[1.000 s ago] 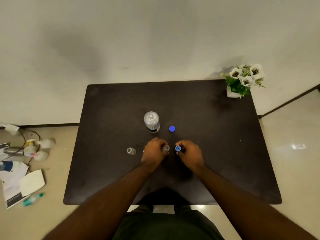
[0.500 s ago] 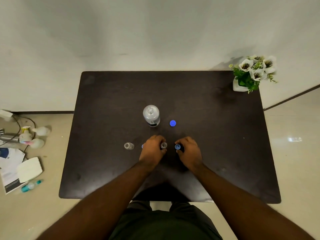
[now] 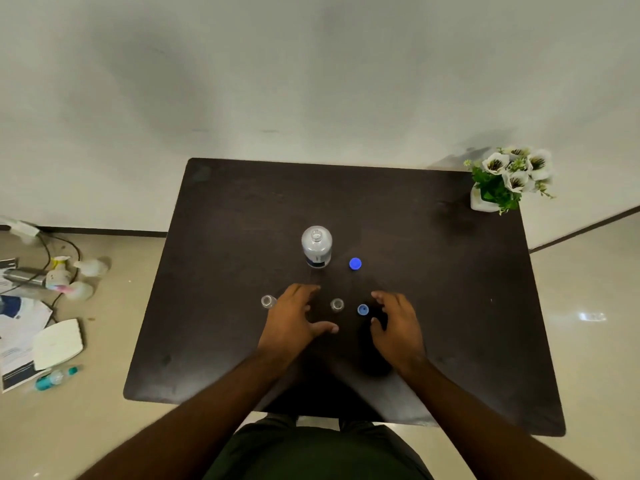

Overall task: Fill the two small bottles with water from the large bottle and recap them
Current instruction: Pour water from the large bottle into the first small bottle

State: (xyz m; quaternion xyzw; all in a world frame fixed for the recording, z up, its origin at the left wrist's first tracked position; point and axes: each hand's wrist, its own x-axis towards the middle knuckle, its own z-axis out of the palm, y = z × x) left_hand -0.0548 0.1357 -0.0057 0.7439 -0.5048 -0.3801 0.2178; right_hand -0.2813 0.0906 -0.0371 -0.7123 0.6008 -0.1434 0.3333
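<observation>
Both hands are held loose and spread over the worktop (image 3: 214,341), nothing gripped. Left hand (image 3: 292,323) sits between the two uncapped small bottles (image 3: 268,301) (image 3: 337,304); right hand (image 3: 398,327) just beside a blue cap (image 3: 362,310). The big bottle (image 3: 316,247) stands open further back, another cap (image 3: 355,263) beside it. Flowers (image 3: 512,174) are parked in the far right corner.

Three bottles (image 3: 316,247), two caps (image 3: 355,263)
</observation>
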